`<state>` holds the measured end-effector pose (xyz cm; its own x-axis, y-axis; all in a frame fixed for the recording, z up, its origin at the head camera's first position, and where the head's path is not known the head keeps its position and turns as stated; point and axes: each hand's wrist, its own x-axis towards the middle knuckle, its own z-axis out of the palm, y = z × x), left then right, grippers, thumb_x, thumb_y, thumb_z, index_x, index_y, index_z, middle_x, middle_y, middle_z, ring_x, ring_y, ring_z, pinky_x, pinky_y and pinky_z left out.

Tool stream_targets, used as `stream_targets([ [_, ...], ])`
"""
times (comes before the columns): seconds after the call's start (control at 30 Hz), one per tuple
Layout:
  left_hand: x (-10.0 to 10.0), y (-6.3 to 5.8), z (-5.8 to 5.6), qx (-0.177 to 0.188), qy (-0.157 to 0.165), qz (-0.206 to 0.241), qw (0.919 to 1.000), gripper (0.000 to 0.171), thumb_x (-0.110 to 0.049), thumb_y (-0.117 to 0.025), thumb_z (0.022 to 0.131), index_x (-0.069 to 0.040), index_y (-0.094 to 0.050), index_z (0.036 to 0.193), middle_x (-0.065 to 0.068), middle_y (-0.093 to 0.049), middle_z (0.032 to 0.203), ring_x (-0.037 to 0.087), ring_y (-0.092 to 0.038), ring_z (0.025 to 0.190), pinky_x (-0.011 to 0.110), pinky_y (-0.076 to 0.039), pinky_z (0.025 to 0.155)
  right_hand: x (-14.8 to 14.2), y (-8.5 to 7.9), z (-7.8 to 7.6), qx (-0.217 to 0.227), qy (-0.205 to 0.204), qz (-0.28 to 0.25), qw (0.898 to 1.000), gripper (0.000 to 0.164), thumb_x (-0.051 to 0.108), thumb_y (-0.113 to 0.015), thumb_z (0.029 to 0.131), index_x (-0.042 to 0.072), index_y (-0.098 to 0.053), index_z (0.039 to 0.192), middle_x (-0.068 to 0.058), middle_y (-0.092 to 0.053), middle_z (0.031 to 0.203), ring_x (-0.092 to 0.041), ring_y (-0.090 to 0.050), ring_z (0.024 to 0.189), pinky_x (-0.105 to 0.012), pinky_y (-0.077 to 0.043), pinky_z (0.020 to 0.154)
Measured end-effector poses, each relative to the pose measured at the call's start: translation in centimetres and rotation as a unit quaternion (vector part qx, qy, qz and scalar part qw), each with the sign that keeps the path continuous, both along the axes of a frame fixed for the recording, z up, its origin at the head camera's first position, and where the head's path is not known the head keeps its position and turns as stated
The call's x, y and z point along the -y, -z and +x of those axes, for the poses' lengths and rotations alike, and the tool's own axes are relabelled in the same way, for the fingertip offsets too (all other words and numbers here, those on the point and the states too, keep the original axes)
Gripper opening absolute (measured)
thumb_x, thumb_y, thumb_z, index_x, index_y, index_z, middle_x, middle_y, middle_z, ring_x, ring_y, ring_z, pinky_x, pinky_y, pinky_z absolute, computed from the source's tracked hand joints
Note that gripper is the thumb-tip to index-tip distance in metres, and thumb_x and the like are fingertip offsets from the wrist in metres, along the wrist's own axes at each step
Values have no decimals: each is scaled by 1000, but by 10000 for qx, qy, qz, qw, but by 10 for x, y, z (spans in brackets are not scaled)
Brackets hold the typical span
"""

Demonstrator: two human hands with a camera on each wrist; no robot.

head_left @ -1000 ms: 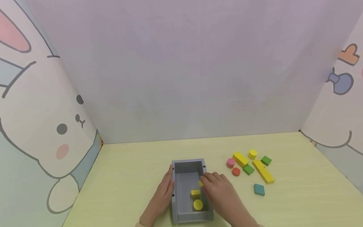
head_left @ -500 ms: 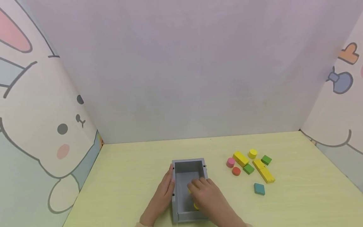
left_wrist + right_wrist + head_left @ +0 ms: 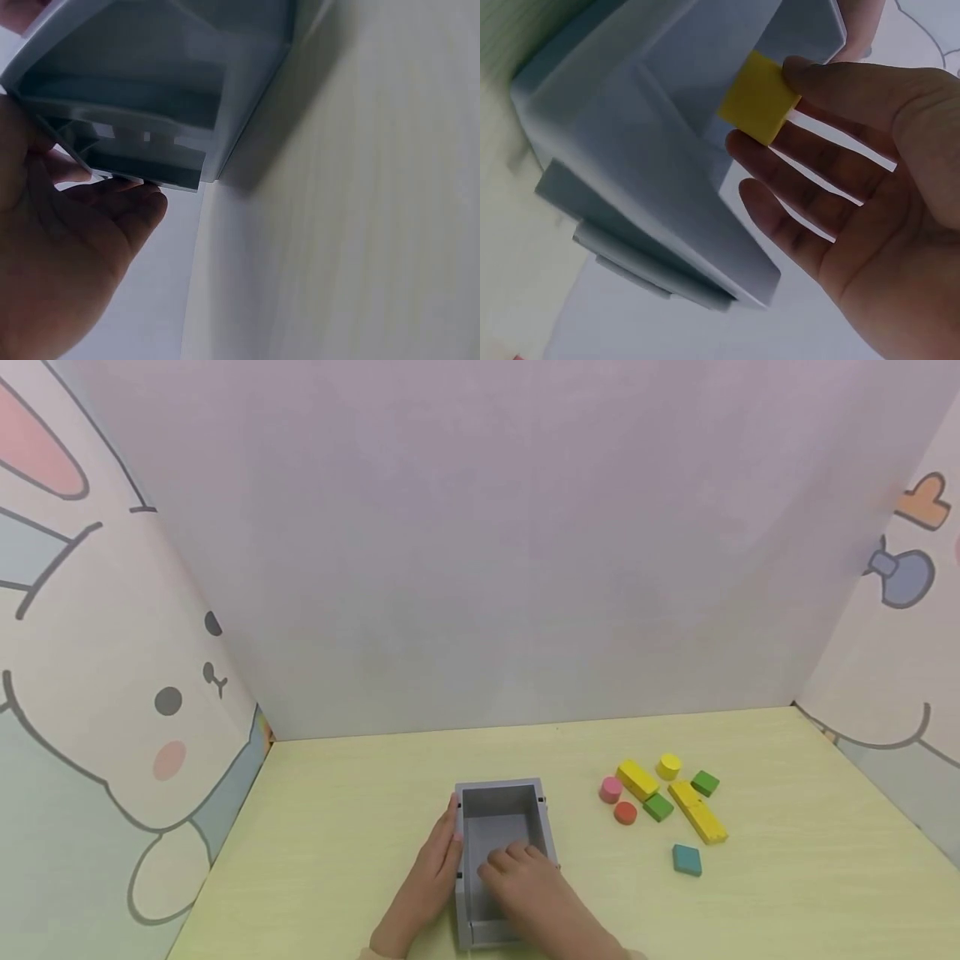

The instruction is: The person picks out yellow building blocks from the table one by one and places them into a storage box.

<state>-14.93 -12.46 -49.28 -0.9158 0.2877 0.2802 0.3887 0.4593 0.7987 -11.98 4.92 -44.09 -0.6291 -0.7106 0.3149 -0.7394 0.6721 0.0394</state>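
A grey open-topped box [image 3: 495, 935] stands on the table near its front. My left hand [image 3: 429, 870] lies along the box's left side, with straight fingers against the outer wall; in the left wrist view the fingertips [image 3: 154, 206] show beside the box's edge. Inside the box, over its near half, is my right hand [image 3: 531, 893]. The right wrist view shows it pinching a yellow block [image 3: 759, 101] between thumb and fingers, above the box floor. From the head camera this hand hides the block and the near part of the interior.
Right of the box lie loose pieces: a pink cylinder [image 3: 611, 790], a red disc [image 3: 625, 813], yellow blocks [image 3: 637, 780], a yellow cylinder [image 3: 669, 767], green blocks [image 3: 658, 807] and a teal block [image 3: 687, 860]. A pale wall [image 3: 525, 568] rises behind the table.
My right hand has moved from the box's right edge to the left and nearer, down into the box. Yellow pieces seen inside earlier are now covered. The left hand and box stay put.
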Motion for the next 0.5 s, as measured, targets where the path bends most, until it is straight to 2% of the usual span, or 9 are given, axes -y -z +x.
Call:
stream_targets([
  [0.23,1,3,-3,134,-34,-6,9999,51,-29,-24,102,-10,-9,147,12,-17,153,24,-15,137,54,-23,110,4,4,-1,307,-132,242,9991,20,11,-73,72,16,-67,90,3,-66,86,-10,-53,75,-27,-55,71],
  [0.5,0,2,-2,148,-18,12,9999,51,-29,-25,102,-9,-10,147,12,-18,152,23,-15,136,53,-24,110,6,8,-2,435,-161,407,9981,18,12,-72,73,17,-67,89,5,-65,86,-9,-53,74,-24,-52,65],
])
